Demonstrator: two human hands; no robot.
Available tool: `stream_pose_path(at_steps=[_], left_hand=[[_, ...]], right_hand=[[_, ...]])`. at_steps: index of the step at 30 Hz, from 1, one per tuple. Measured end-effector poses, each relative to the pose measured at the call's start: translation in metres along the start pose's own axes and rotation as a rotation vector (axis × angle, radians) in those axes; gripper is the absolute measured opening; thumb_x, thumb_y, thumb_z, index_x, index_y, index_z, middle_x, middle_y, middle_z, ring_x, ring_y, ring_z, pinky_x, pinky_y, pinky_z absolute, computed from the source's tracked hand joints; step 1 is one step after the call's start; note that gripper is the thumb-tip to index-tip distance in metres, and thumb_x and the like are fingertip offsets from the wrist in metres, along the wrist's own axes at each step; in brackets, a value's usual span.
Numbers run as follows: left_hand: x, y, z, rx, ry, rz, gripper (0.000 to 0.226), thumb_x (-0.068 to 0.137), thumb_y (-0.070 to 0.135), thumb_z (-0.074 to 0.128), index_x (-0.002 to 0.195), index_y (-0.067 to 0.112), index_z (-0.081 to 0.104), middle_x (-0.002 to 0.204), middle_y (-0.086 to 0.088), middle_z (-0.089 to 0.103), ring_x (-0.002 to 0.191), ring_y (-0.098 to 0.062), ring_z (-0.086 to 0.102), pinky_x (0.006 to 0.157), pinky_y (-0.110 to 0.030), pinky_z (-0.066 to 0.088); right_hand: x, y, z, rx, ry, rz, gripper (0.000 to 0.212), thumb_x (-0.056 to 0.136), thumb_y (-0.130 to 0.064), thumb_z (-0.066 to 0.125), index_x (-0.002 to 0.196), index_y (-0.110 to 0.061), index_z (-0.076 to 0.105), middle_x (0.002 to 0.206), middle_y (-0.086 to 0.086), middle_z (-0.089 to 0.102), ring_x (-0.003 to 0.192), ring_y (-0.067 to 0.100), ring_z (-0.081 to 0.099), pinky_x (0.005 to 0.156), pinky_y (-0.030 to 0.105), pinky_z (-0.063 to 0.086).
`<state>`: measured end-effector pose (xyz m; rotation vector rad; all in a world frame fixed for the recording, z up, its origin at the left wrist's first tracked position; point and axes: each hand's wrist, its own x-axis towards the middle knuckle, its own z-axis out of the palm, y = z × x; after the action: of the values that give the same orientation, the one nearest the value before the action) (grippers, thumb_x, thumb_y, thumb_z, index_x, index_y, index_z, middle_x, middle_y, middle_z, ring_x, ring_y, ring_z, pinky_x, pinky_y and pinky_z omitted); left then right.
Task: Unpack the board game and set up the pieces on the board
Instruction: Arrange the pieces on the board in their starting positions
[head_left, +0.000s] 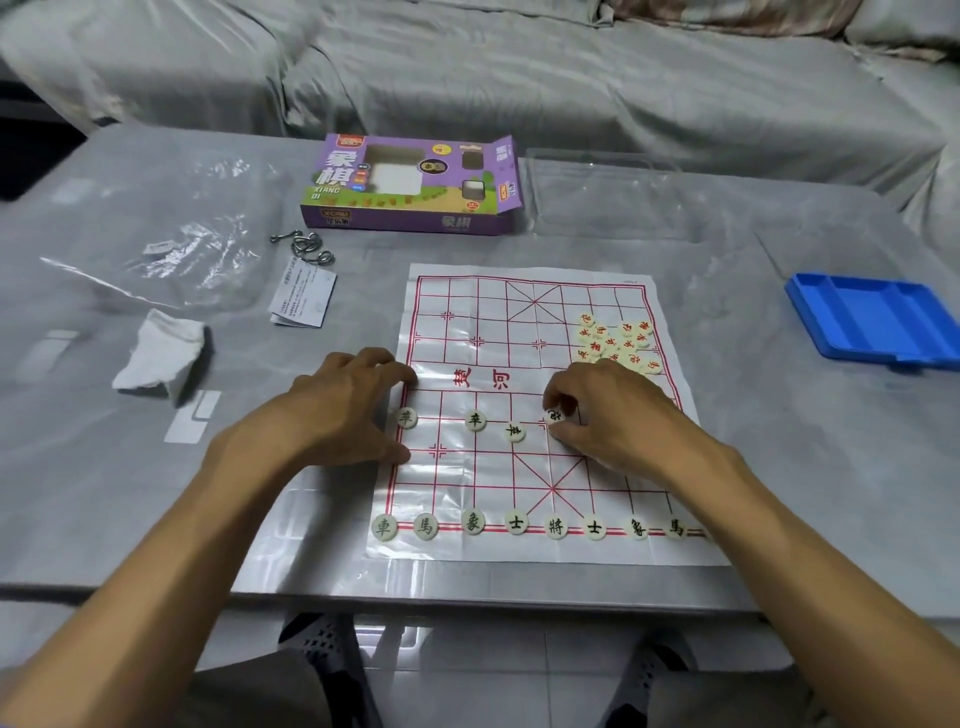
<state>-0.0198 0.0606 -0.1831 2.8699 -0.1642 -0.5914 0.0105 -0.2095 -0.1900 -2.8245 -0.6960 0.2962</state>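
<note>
Placing black pieces: my right hand (597, 410) pinches a piece (556, 415), left hand (348, 405) relaxed, pressing the board (649, 519) edge. Next I'd seat it squarely on its crossing.

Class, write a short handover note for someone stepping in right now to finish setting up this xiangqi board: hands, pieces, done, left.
Left hand: open, fingertips pressing the board sheet's left edge flat.
Right hand: pinching a black-lettered piece just above the board, near the soldier row.
Done: eight black pieces along the near back row; three soldiers placed.
Left: set down the held piece, finish the black side, then place the red pile heaped on the board's far right.
Purple box and blue tray sit off the board.
</note>
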Motion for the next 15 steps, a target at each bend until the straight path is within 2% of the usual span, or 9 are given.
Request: stream_pose_path(at_steps=[4, 9, 11, 13, 15], left_hand=[[-0.0001, 0.0005, 0.0002, 0.003, -0.004, 0.000, 0.085, 0.073, 0.051, 0.077, 0.144, 0.035, 0.033, 0.155, 0.007, 0.023, 0.139, -0.025, 0.025, 0.108, -0.048, 0.036], [0.0012, -0.0011, 0.0012, 0.000, 0.000, 0.004, 0.086, 0.071, 0.053, 0.077, 0.143, 0.036, 0.034, 0.153, 0.008, 0.025, 0.138, -0.024, 0.026, 0.107, -0.047, 0.037], [0.0012, -0.0013, 0.0012, 0.003, -0.006, 0.001, 0.086, 0.072, 0.053, 0.077, 0.143, 0.036, 0.033, 0.154, 0.008, 0.024, 0.138, -0.024, 0.026, 0.108, -0.048, 0.037], [0.0014, -0.0005, 0.0006, 0.002, -0.007, 0.001, 0.085, 0.072, 0.052, 0.077, 0.144, 0.035, 0.033, 0.154, 0.007, 0.024, 0.139, -0.024, 0.026, 0.108, -0.048, 0.036], [0.0016, 0.0001, 0.0000, 0.001, -0.009, -0.001, 0.086, 0.073, 0.052, 0.077, 0.144, 0.035, 0.032, 0.155, 0.008, 0.023, 0.139, -0.024, 0.025, 0.109, -0.048, 0.036]], right_hand=[[-0.0013, 0.0012, -0.0011, 0.048, -0.031, 0.000, 0.025, 0.087, -0.019, 0.063, 0.111, -0.028, 0.063, 0.104, -0.009, 0.060, 0.096, 0.011, 0.052, 0.079, 0.035, 0.051], [-0.0007, 0.0012, 0.0017, 0.067, 0.011, -0.009, 0.019, 0.088, -0.037, 0.064, 0.105, -0.028, 0.062, 0.101, -0.010, 0.060, 0.096, 0.012, 0.052, 0.079, 0.036, 0.050], [-0.0002, 0.0000, 0.0017, 0.063, -0.004, -0.029, 0.014, 0.090, -0.031, 0.062, 0.103, -0.027, 0.064, 0.101, -0.009, 0.061, 0.096, 0.013, 0.052, 0.079, 0.036, 0.050], [-0.0006, -0.0010, 0.0006, 0.093, -0.027, -0.039, 0.017, 0.088, -0.023, 0.062, 0.105, -0.027, 0.063, 0.103, -0.011, 0.061, 0.098, 0.012, 0.051, 0.080, 0.034, 0.050], [-0.0012, -0.0003, 0.0007, 0.087, -0.021, -0.021, 0.020, 0.086, -0.027, 0.063, 0.106, -0.028, 0.061, 0.103, -0.012, 0.059, 0.097, 0.011, 0.049, 0.079, 0.033, 0.049]])
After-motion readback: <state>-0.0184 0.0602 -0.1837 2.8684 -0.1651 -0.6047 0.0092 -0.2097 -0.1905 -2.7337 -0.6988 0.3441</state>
